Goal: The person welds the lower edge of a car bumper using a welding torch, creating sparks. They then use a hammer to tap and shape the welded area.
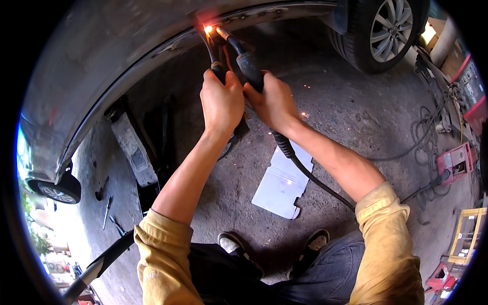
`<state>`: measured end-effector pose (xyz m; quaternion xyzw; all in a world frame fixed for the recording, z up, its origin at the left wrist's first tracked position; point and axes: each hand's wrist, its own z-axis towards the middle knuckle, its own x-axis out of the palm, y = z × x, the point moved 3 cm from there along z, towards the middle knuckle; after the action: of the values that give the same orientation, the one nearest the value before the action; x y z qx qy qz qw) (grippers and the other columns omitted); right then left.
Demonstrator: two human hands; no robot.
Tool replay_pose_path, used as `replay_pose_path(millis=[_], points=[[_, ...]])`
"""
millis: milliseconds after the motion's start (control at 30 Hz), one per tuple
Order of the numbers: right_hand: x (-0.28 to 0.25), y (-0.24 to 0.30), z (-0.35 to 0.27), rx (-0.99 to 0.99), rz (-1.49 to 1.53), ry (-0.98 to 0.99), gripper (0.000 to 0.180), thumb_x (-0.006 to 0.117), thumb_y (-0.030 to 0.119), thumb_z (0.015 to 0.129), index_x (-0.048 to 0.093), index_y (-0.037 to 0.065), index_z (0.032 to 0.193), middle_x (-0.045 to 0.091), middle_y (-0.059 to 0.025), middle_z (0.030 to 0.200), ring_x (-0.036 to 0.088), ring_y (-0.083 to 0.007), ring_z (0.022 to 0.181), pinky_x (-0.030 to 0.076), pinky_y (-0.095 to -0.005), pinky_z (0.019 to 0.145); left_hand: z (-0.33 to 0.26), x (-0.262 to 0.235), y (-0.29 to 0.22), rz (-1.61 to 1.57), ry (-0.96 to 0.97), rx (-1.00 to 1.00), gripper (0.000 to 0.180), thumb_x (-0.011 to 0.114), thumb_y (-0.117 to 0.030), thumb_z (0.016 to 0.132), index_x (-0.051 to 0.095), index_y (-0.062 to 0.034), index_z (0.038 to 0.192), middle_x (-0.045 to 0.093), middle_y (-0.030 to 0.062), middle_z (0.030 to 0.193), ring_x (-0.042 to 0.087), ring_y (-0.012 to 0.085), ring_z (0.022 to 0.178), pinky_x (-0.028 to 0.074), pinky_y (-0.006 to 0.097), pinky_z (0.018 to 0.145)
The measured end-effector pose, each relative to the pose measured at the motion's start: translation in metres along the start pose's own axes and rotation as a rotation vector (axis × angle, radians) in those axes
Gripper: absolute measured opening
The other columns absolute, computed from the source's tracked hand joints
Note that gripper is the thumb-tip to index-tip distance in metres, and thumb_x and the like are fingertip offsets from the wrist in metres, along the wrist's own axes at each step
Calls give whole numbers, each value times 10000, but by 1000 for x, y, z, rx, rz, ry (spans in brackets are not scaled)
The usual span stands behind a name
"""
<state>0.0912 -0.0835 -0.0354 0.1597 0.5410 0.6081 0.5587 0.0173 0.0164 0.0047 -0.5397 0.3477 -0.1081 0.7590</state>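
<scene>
My left hand (pixel 222 101) is closed round a dark-handled tool with a slim metal shaft (pixel 211 51), much like a screwdriver. Its tip meets the lower edge of a car's sill (pixel 168 47), right by a bright orange glow. In my right hand (pixel 273 101) is a welding torch (pixel 249 66), its nozzle pointing up at that glowing spot from just to the right. The torch's black cable (pixel 325 188) runs down beneath my right forearm. Both hands are close together under the car's side. Glare hides the exact contact at the tips.
Sparks fall towards the concrete floor. A bent white sheet (pixel 277 188) lies below my hands. A metal-topped block (pixel 134 147) stands at left, near a screwdriver (pixel 107 212). A car wheel (pixel 389 33) is at upper right; cables (pixel 427 132) and a red box (pixel 455 161) lie at right.
</scene>
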Motion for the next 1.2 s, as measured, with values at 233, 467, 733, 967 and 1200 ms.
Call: replay_pose_path(millis=[233,467,733,967,1200], points=[[9,3,6,3,0,40,341,665,270,891,585,-42,1001,679,-269,849,660,-450,880,519,-498,762,3,-1,0,35,-14,43,274,521,-202,966,500,71,958,655,223,768,656,304,532,511,398,482],[7,7,13,17,43,63,333,647,278,904,586,-32,1009,684,-268,892,659,-444,912,517,-496,785,1,2,0,-2,-74,58,236,560,-183,967,529,40,897,598,116,640,578,189,465,443,343,414],[4,10,16,-9,-10,78,366,649,302,900,585,-53,965,672,-295,893,651,-467,904,520,-501,780,-2,0,-6,-29,-43,45,240,558,-189,967,519,42,917,599,119,669,577,194,467,446,353,407],[4,9,18,0,-54,91,425,648,350,899,581,-68,933,664,-315,902,649,-476,905,522,-504,779,-3,0,-9,2,-31,48,252,552,-197,964,525,50,916,598,120,656,568,197,460,444,344,409],[6,11,18,4,-68,92,400,649,323,892,582,-69,942,671,-307,855,662,-463,873,525,-500,776,13,3,14,89,-99,164,256,558,-203,964,535,49,925,596,118,656,565,185,463,450,341,406]])
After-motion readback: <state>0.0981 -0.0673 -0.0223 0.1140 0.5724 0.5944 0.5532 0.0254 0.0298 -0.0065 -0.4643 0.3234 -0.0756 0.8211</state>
